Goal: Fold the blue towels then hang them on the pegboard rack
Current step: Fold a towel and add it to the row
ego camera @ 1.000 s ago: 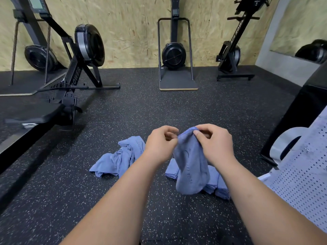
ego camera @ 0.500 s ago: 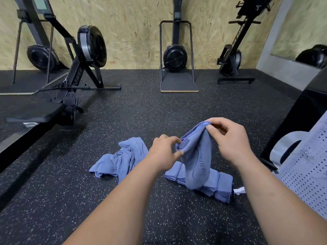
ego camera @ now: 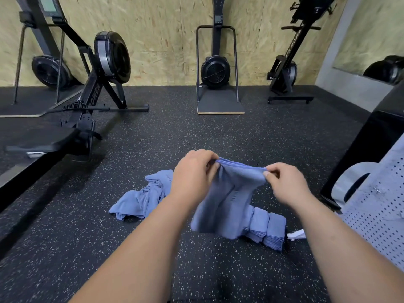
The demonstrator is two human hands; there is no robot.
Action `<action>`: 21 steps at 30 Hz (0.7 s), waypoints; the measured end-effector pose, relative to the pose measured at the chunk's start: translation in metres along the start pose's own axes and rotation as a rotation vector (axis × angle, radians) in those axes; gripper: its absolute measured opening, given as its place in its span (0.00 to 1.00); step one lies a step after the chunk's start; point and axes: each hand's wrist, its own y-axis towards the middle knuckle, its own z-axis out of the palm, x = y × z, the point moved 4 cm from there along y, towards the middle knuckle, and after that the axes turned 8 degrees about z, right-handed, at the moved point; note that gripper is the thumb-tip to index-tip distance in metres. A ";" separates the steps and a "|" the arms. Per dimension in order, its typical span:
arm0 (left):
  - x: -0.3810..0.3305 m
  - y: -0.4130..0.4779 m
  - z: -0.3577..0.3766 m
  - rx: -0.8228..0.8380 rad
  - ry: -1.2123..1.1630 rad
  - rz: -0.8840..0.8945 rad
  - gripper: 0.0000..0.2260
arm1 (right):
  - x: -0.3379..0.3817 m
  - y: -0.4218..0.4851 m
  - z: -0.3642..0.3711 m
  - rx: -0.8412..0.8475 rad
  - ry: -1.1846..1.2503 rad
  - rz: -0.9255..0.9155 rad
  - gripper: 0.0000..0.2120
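Left hand (ego camera: 192, 178) and right hand (ego camera: 286, 186) each pinch a top corner of the towel (ego camera: 227, 200), which hangs between both grips. Below them, a folded stack (ego camera: 271, 228) lies on the floor (ego camera: 218, 136). A crumpled towel (ego camera: 142, 200) lies left of the left grip.

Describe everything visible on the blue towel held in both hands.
The held towel is soft blue cloth, bunched, its lower part blurred. The left hand and right hand pinch its top edge, so it hangs in folds in front of the folded stack. Faint dark lettering mid-cloth is unreadable. Whether it touches the floor is unclear.
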 end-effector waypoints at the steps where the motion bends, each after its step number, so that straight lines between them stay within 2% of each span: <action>1: -0.001 0.000 -0.001 -0.004 -0.038 0.011 0.03 | 0.000 0.000 0.004 0.033 -0.026 0.009 0.07; 4: 0.009 0.000 -0.005 0.027 0.041 -0.022 0.03 | 0.005 -0.002 0.000 -0.010 0.012 0.016 0.07; 7: 0.021 -0.005 -0.002 0.219 0.245 -0.106 0.05 | 0.019 -0.007 -0.013 -0.174 0.119 -0.104 0.05; 10: 0.025 -0.009 0.002 0.317 0.295 -0.160 0.07 | 0.026 -0.009 -0.009 -0.175 0.091 -0.203 0.04; 16: 0.024 -0.004 -0.002 0.255 0.295 -0.120 0.07 | 0.011 -0.004 -0.005 -0.151 0.014 -0.083 0.03; 21: 0.018 -0.001 -0.008 0.180 0.083 -0.095 0.05 | 0.008 -0.001 -0.010 -0.089 0.085 -0.025 0.03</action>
